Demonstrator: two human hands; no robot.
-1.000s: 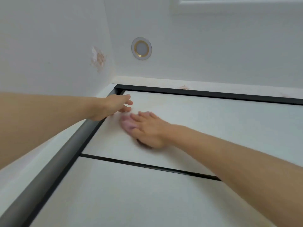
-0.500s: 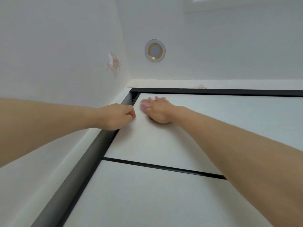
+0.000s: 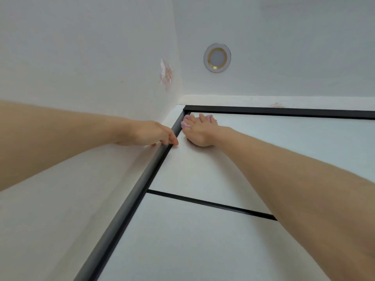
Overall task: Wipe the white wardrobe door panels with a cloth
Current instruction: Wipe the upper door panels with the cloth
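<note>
The right hand (image 3: 199,131) lies flat with its fingers spread, pressing a small pink cloth (image 3: 185,123) against the top door panel (image 3: 253,159), just above the middle of the frame. The cloth shows only as a lump past the fingertips, tucked into the panel's upper left corner where the black side frame (image 3: 142,187) meets the black top rail (image 3: 284,112). The left hand (image 3: 151,133) sits just left of it, its fingers curled with the tips touching the side frame; whether it actually clasps the frame I cannot tell. From that corner there is no panel left above or to the left, so the unwiped white surface lies to the right along the top rail and down toward the thin black divider (image 3: 211,203), with the lower panel (image 3: 192,244) beyond it. The panel's long axis runs left to right, and my guess is the next stroke goes rightward with the right hand, the one nearer and already on the cloth
</note>
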